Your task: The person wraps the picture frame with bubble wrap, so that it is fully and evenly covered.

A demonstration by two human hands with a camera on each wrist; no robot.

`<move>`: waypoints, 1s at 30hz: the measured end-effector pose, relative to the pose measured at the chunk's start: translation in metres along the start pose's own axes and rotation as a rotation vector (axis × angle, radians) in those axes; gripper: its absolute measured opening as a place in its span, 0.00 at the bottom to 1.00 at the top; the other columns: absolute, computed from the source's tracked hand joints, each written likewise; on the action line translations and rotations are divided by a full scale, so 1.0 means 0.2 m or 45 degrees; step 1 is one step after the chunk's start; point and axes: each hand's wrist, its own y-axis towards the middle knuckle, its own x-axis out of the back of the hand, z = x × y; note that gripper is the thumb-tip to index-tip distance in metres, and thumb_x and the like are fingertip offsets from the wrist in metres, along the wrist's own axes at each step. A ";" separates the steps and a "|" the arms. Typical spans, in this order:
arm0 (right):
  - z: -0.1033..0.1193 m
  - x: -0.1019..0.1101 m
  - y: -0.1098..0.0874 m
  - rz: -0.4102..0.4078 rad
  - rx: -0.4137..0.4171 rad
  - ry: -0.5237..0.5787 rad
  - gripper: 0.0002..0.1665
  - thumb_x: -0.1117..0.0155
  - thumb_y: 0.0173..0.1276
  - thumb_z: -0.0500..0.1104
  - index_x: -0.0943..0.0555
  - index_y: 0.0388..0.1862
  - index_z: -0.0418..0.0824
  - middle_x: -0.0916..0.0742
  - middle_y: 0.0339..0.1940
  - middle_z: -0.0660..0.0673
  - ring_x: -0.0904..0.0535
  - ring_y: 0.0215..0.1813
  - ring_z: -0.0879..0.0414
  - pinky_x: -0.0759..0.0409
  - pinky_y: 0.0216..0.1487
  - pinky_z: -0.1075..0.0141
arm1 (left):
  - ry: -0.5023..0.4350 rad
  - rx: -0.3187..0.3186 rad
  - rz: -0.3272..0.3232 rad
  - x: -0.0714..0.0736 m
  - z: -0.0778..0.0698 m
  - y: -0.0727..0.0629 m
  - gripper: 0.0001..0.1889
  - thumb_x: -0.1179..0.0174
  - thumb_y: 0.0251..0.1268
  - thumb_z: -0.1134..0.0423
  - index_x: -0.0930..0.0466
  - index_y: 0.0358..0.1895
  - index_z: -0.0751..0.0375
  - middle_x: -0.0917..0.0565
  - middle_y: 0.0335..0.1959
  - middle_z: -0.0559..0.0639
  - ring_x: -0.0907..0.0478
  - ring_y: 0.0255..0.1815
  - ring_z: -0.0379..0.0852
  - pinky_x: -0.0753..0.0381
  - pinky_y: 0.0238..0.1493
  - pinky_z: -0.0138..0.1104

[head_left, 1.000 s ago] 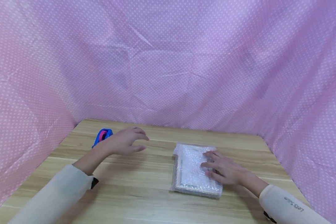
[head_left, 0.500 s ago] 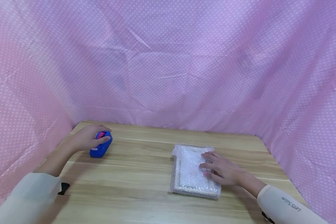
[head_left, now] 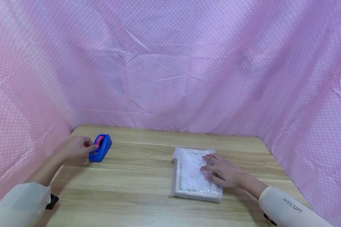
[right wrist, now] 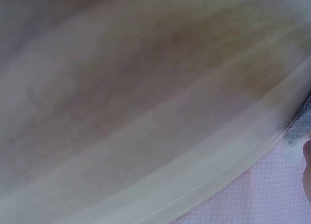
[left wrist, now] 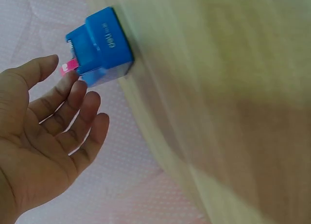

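A blue tape dispenser [head_left: 104, 150] with a roll of pink tape stands at the left of the table. My left hand [head_left: 76, 147] is at its near-left side. In the left wrist view, a short pink tape end [left wrist: 69, 66] sticks out by the cutter of the dispenser [left wrist: 104, 46]. The index fingertip of the left hand [left wrist: 51, 122] is at that tape end, and the thumb stands a little apart from it. My right hand [head_left: 225, 171] rests with spread fingers on a flat, frame-like thing in bubble wrap [head_left: 191, 176].
The wood-grain table [head_left: 136, 189] carries both things. Pink dotted cloth [head_left: 164, 63] hangs behind and along both sides. In the right wrist view, only an edge of the bubble wrap [right wrist: 297, 127] and a bit of the right hand [right wrist: 307, 173] show.
My left hand has moved left, reached over the tape dispenser, then drawn back to its near-left side, beside the tape end. The right hand has stayed on the bubble-wrapped thing.
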 end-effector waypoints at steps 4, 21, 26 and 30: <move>0.00 0.00 0.00 0.004 -0.008 -0.002 0.17 0.39 0.75 0.52 0.16 0.59 0.54 0.22 0.69 0.36 0.29 0.71 0.40 0.23 0.63 0.43 | -0.142 0.075 0.098 -0.04 0.03 -0.01 0.20 0.40 0.75 0.51 0.26 0.24 0.57 0.29 0.20 0.43 0.31 0.25 0.43 0.34 0.26 0.33; 0.00 -0.01 -0.01 -0.017 -0.020 0.000 0.17 0.39 0.75 0.52 0.15 0.59 0.55 0.22 0.69 0.37 0.29 0.71 0.41 0.22 0.61 0.44 | -1.095 0.617 0.330 -0.06 0.03 0.00 0.15 0.50 0.81 0.53 0.21 0.41 0.60 0.31 0.19 0.40 0.33 0.18 0.34 0.28 0.21 0.26; 0.01 -0.01 -0.01 -0.007 -0.023 -0.005 0.17 0.39 0.76 0.52 0.16 0.60 0.55 0.22 0.70 0.36 0.29 0.71 0.40 0.21 0.61 0.44 | -1.114 0.653 0.349 -0.07 0.04 -0.01 0.15 0.49 0.81 0.51 0.23 0.43 0.59 0.23 0.20 0.40 0.25 0.19 0.35 0.21 0.24 0.28; 0.01 0.00 0.00 -0.014 -0.018 0.003 0.17 0.39 0.75 0.52 0.16 0.59 0.54 0.22 0.69 0.36 0.29 0.71 0.40 0.21 0.60 0.44 | -1.150 0.662 0.372 -0.07 0.04 -0.02 0.15 0.50 0.81 0.50 0.26 0.47 0.61 0.14 0.27 0.44 0.18 0.24 0.37 0.18 0.28 0.29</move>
